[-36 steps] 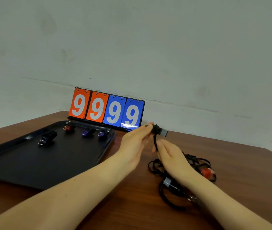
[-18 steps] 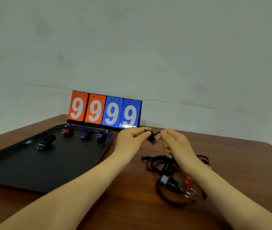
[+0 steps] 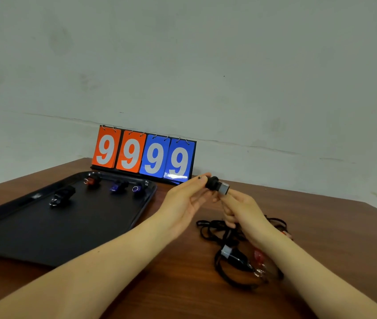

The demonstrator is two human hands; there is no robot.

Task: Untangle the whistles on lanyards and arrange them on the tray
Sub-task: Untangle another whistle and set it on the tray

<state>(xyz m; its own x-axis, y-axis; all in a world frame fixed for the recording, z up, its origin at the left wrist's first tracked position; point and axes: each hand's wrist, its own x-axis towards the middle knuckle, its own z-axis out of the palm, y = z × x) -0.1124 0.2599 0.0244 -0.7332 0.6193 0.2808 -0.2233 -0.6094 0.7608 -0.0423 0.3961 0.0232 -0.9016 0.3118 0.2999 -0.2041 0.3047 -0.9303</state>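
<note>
While both hands (image 3: 184, 203) (image 3: 243, 209) grip one whistle (image 3: 216, 184), scoreboard (image 3: 143, 155) at eleven o'clock reads 9999; brown wooden counter (image 3: 321, 226), grey wall (image 3: 206, 65).

Black tray (image 3: 44, 238), brown table (image 3: 321, 226), orange-and-blue scoreboard (image 3: 143, 154) with white 9s.

A brown wooden desk (image 3: 321, 226) carries a black tray (image 3: 44, 236) toward its left edge, a flip scoreboard (image 3: 143, 155) reading 9999 at the back edge, and a tangle of lanyards (image 3: 233, 256) right of the tray.
</note>
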